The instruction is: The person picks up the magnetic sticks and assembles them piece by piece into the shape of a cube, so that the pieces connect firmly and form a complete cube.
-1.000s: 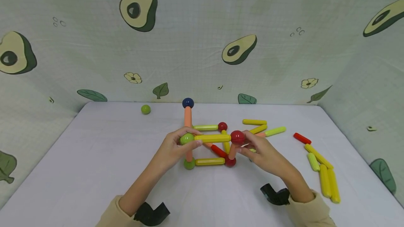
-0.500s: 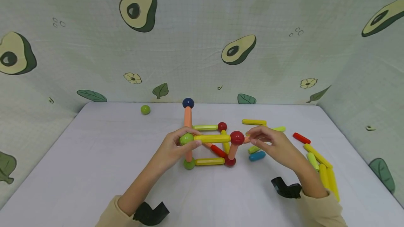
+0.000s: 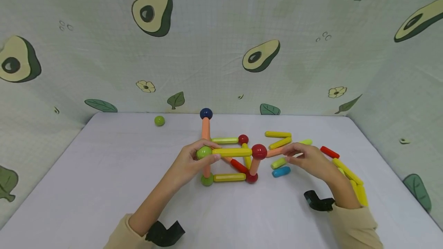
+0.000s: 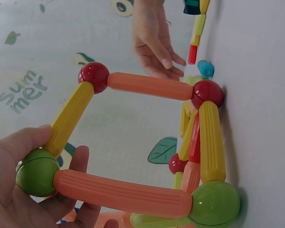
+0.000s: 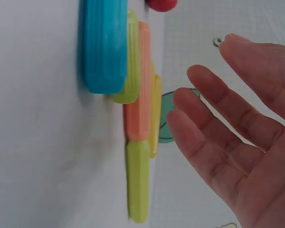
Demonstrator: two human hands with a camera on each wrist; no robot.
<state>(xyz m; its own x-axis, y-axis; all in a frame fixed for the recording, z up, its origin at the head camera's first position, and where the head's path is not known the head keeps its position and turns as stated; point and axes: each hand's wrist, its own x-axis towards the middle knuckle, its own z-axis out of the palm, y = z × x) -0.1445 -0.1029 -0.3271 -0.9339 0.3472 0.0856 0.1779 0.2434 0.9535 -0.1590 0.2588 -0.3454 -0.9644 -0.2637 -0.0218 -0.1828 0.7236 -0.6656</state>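
My left hand (image 3: 195, 158) grips the upper green ball (image 4: 37, 173) at the near left corner of a frame built from rods and balls. A yellow rod (image 3: 232, 152) runs from that ball to a red ball (image 3: 259, 151). Salmon rods (image 4: 149, 86) go down to a lower red ball (image 3: 252, 177) and a lower green ball (image 3: 207, 180), joined by another yellow rod (image 3: 230, 177). Behind, a navy ball (image 3: 206, 113) tops an upright salmon rod. My right hand (image 3: 311, 160) hovers beside loose rods, its fingers (image 5: 213, 88) apart and holding nothing.
A blue rod (image 3: 281, 171), a lime rod (image 3: 278, 163), a salmon rod (image 3: 275, 152) and yellow rods (image 3: 278, 134) lie right of the frame. Further right are a red rod (image 3: 330, 152) and more yellow ones. A loose green ball (image 3: 159, 121) sits at the back left.
My right hand has let go of the upper red ball and moved right, uncovering the blue, lime and salmon rods. My left hand stays on the frame, which has not shifted.
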